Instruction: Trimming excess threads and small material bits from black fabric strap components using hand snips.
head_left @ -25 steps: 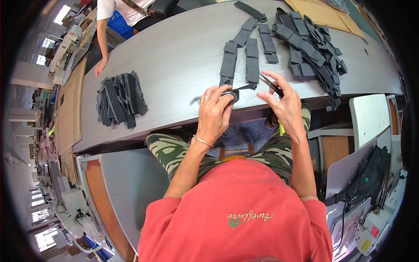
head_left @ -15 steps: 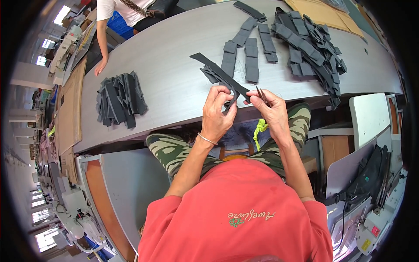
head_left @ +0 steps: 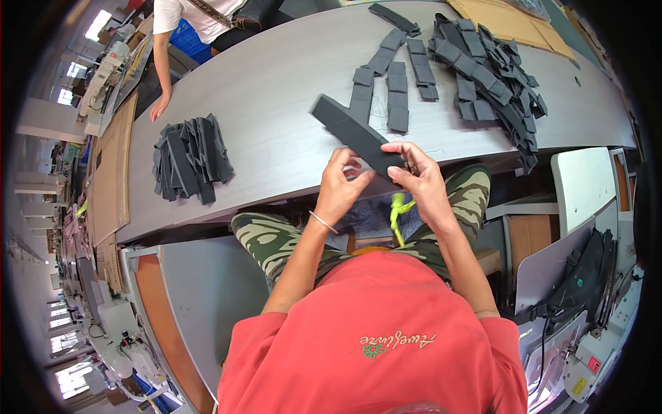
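A dark grey fabric strip (head_left: 353, 135) slants over the table's near edge, broad face up. The thumb and forefinger of my right hand (head_left: 426, 185) pinch its lower right end. Most of the snips from before are hidden in that hand. A knotted yellow-green cord (head_left: 396, 219) hangs below and left of it. Just under the strip, my left hand (head_left: 339, 190) is open, thumb and curled fingers apart. Beyond the strip lie several dark folded fabric pieces in rows, such as this segmented strip (head_left: 398, 96).
At the right of the grey table (head_left: 276, 90) is a tangled heap of dark strips (head_left: 486, 76); at the left, a stacked bundle (head_left: 192, 157). Cardboard (head_left: 514, 24) lies at the far right. Another person's hand (head_left: 160, 105) rests on the far left edge.
The fabric strip has turned its broad face up and moved into my right hand's pinch. My left fingers have come off it. The snips' tips no longer show, and the cord has swung left.
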The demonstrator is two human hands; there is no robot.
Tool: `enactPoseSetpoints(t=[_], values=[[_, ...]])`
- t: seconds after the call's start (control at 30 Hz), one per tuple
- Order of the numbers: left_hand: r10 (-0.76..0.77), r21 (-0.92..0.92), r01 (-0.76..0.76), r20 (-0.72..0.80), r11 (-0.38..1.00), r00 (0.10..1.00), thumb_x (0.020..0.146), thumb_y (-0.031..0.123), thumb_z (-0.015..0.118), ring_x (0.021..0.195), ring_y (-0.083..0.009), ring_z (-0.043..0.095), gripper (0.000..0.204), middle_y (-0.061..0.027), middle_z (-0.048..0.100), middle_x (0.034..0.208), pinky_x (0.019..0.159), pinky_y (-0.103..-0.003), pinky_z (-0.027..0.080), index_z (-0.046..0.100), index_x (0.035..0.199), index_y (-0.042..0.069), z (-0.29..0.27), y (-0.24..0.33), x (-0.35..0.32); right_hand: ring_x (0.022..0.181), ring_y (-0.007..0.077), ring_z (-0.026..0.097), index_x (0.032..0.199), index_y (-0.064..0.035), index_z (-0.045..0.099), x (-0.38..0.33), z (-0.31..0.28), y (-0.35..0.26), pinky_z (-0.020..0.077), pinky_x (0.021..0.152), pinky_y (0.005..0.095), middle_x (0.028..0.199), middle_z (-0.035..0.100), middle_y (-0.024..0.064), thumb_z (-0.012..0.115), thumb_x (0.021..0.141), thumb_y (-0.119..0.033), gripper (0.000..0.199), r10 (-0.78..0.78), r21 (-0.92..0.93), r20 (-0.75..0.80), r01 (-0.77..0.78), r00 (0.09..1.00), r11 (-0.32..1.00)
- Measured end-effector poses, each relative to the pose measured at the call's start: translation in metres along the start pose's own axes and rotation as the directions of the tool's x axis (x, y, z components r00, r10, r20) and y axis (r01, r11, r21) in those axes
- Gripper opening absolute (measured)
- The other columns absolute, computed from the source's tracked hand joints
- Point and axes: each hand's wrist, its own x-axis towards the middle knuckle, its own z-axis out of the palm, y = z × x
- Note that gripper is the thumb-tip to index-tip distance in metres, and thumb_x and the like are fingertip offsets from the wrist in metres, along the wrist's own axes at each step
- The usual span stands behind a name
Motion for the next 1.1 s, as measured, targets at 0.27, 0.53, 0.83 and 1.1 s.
enactPoseSetpoints(t=[0.27, 0.53, 0.83, 1.1], values=[[-0.403, -0.788, 0.472, 0.314, 0.394, 0.860, 0.088, 0.025, 0.063, 0.076, -0.0072, 0.051, 0.025, 0.0018, 0.057, 0.092, 0.072, -0.025, 0.045, 0.054, 0.104, 0.007, -0.011, 0.026, 0.016, 0.058, 0.0237, 0.058, 0.091, -0.0064, 0.064, -0.007, 0.004, 0.006, 0.0453, 0.052, 0.0296, 0.073, 0.060, 0.0082, 0.049, 0.057, 0.012, 0.041, -0.381, -0.676, 0.344, 0.508, 0.858, 0.533], [-0.515, -0.851, 0.314, 0.060, 0.422, 0.855, 0.083, 0.015, 0.067, 0.079, -0.0138, 0.057, 0.034, -0.0047, 0.058, 0.088, 0.074, -0.030, 0.048, 0.045, 0.107, 0.006, -0.012, 0.012, 0.021, 0.064, 0.0259, 0.060, 0.089, -0.0097, 0.063, -0.011, 0.004, 0.008, 0.0459, 0.056, 0.0340, 0.075, 0.060, 0.0052, 0.051, 0.061, 0.011, 0.037, -0.328, -0.779, 0.324, 0.447, 0.887, 0.440], [-0.305, -0.829, 0.046, -0.153, 0.558, 0.940, 0.079, -0.001, 0.067, 0.092, -0.0268, 0.062, 0.049, -0.0196, 0.061, 0.100, 0.081, -0.034, 0.051, 0.031, 0.112, 0.004, -0.011, 0.029, 0.019, 0.079, 0.0122, 0.053, 0.109, -0.0059, 0.063, -0.013, -0.001, -0.023, 0.0419, 0.071, 0.0247, 0.085, 0.058, 0.0041, 0.069, 0.078, -0.010, 0.032, -0.115, -0.455, 0.075, 0.137, 0.991, 0.880], [-0.169, -0.711, -0.053, -0.238, 0.701, 0.956, 0.077, -0.003, 0.068, 0.098, -0.0258, 0.061, 0.055, -0.0186, 0.058, 0.108, 0.084, -0.034, 0.049, 0.029, 0.115, 0.006, -0.010, 0.033, 0.016, 0.072, 0.0137, 0.056, 0.105, -0.0045, 0.065, -0.009, 0.002, -0.018, 0.0438, 0.067, 0.0242, 0.085, 0.062, 0.0072, 0.062, 0.084, -0.009, 0.022, -0.237, -0.656, -0.018, 0.168, 0.971, 0.736]])
